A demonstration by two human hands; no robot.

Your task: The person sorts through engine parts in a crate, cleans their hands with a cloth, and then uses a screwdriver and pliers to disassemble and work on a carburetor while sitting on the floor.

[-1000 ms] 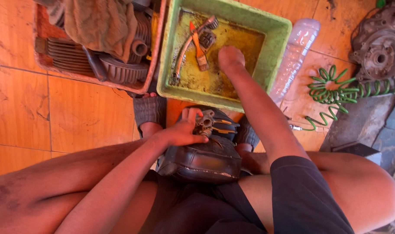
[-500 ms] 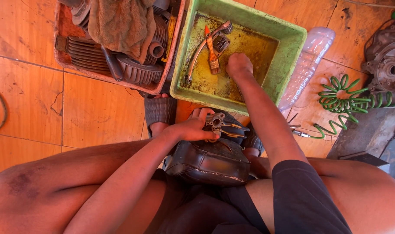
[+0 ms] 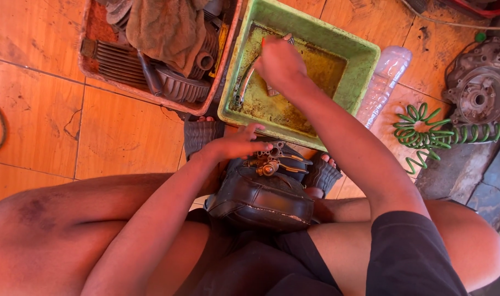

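Left to right. Red crate (image 3: 91, 71) at upper left is packed with finned engine parts (image 3: 176, 85) and draped with a rag (image 3: 162, 27), so loose parts are kept off the tiled floor (image 3: 47, 120).

Left hand (image 3: 236, 145) is laid on the brass carburettor (image 3: 272, 160), fingers partly curled over its near end; whether it is truly pinched or only steadied cannot be told. The carburettor is rested on a dark rounded casing (image 3: 266, 200) wedged between the knees, above the sandalled feet, apparently as a stable seat within easy reach.

Green tub (image 3: 365, 60) is set just ahead of the feet, with yellowish liquid pooled in the bottom, probably a wash bath. A curved metal tube (image 3: 243, 87) is left lying in it at the left side. Right hand (image 3: 280, 61) is reached into the tub, fingers closed around something small; an orange tip shows at its left edge, but the item is mostly hidden.

Clear plastic bottle (image 3: 384, 82) is leaned just beside the tub's right wall. Green coiled hose (image 3: 425, 131) and a grey engine cover (image 3: 477, 93) are parked well apart at far right.
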